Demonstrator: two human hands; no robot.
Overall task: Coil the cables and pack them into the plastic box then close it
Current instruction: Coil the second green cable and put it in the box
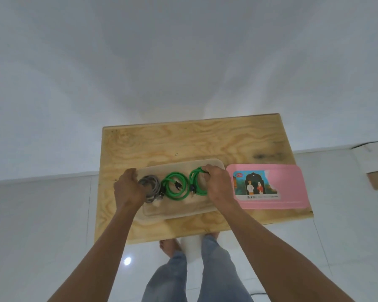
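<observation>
The box point(183, 209) sits on the table point(162, 144), toward its near edge. In it lie 3 cable coils in a row: left coil point(151, 184), middle coil point(175, 186), right coil point(196, 182). The lid point(282, 182) lies just right of the box (flat on the table). The left hand point(129, 188) is over the left coil, and the right hand point(218, 182) holds the right one.
</observation>
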